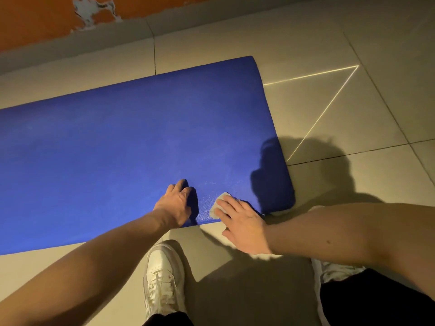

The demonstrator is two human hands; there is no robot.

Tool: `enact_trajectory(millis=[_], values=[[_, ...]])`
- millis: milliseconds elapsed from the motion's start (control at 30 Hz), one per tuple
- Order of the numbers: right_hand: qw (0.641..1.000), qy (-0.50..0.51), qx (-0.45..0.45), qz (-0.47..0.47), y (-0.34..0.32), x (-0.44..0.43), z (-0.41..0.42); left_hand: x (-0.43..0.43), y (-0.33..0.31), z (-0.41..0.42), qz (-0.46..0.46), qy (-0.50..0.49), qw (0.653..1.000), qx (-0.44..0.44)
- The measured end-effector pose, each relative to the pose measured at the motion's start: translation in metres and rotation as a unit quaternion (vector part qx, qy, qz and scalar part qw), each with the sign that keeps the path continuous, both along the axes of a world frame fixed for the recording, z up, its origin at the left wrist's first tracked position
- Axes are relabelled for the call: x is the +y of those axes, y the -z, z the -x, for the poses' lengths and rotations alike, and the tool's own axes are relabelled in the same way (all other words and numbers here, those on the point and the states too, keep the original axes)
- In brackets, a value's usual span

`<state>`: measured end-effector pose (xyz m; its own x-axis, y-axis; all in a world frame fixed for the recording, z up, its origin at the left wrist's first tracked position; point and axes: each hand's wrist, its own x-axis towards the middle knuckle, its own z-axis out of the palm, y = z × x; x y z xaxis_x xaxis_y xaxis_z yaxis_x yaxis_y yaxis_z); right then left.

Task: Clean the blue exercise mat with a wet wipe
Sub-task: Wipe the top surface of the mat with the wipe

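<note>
The blue exercise mat [131, 147] lies flat on the tiled floor, reaching from the left edge to a rounded right end. My left hand [175, 204] rests on the mat close to its near edge, fingers spread and bent at the tips. Just to its right, my right hand [240, 222] presses a small white wet wipe [217, 205] flat onto the mat's near right corner with straight fingers. Most of the wipe is hidden under those fingers. A faint damp sheen shows on the mat between the two hands.
My white sneaker [162, 278] stands on the beige floor tiles [353, 114] just in front of the mat; the other shoe [334, 271] shows partly under my right arm. An orange wall [35, 17] with peeling paint runs behind the mat. Shadows fall right of the mat.
</note>
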<state>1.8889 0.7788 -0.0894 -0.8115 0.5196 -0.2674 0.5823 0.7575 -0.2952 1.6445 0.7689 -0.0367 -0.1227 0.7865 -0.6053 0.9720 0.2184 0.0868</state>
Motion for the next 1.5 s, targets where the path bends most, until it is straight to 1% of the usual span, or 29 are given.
enact_trajectory(millis=[100,300,433,533,600,667,733,800,867,933,967,1000,1067,1133,1233,1267,1300,1333,1400,1467,1500], values=[[0.997,-0.049,-0.056,-0.033,0.011,-0.012,-0.003,0.001,0.002,0.000,0.006,0.010,1.000,0.007],[0.992,-0.076,-0.100,-0.024,0.002,-0.003,0.009,0.009,0.005,-0.006,0.012,0.026,0.999,0.022],[0.988,-0.075,-0.130,0.021,-0.001,0.002,0.020,0.018,0.007,-0.014,0.009,0.032,0.999,0.023],[0.987,-0.061,-0.145,0.021,0.003,0.006,0.024,0.022,0.008,-0.021,0.009,0.030,0.999,0.030],[0.990,-0.050,-0.130,-0.001,0.008,0.006,0.019,0.023,0.008,-0.024,0.014,0.024,0.999,0.033],[0.995,-0.026,-0.091,-0.028,0.013,0.013,0.008,0.025,0.008,-0.025,0.015,0.027,0.999,0.034],[0.997,0.039,-0.049,-0.041,0.012,0.034,-0.011,0.026,0.008,-0.023,0.016,0.030,0.999,0.030],[0.994,0.103,-0.031,-0.036,0.009,0.058,-0.032,0.026,0.008,-0.023,0.019,0.031,0.999,0.030],[0.989,0.137,-0.048,-0.007,0.008,0.072,-0.044,0.025,0.007,-0.023,0.023,0.028,0.999,0.029],[0.980,0.176,-0.081,-0.038,0.006,0.066,-0.038,0.024,0.007,-0.025,0.029,0.029,0.999,0.030],[0.978,0.178,-0.092,-0.049,0.004,0.055,-0.031,0.024,0.007,-0.026,0.030,0.031,0.999,0.033],[0.981,0.166,-0.092,-0.033,0.003,0.042,-0.023,0.025,0.007,-0.028,0.031,0.031,0.998,0.034],[0.993,0.074,-0.087,-0.007,0.002,0.014,-0.009,0.025,0.007,-0.031,0.031,0.026,0.999,0.035],[0.994,-0.023,-0.102,-0.026,0.006,0.000,-0.007,0.026,0.007,-0.035,0.032,0.023,0.999,0.037],[0.992,-0.066,-0.067,-0.078,0.015,0.006,-0.020,0.028,0.007,-0.039,0.033,0.031,0.998,0.036],[0.993,-0.057,-0.052,-0.090,0.014,0.015,-0.025,0.028,0.007,-0.039,0.033,0.033,0.998,0.034],[0.993,-0.021,-0.044,-0.105,0.015,0.029,-0.029,0.028,0.007,-0.038,0.034,0.033,0.998,0.033],[0.992,0.022,-0.060,-0.112,0.014,0.047,-0.033,0.028,0.007,-0.037,0.036,0.034,0.998,0.033],[0.980,0.102,-0.121,-0.123,0.009,0.076,-0.038,0.026,0.008,-0.035,0.038,0.036,0.998,0.032],[0.973,0.132,-0.144,-0.124,0.006,0.076,-0.034,0.023,0.008,-0.032,0.040,0.042,0.998,0.030],[0.975,0.135,-0.129,-0.119,0.006,0.063,-0.033,0.022,0.008,-0.030,0.040,0.045,0.998,0.029]])
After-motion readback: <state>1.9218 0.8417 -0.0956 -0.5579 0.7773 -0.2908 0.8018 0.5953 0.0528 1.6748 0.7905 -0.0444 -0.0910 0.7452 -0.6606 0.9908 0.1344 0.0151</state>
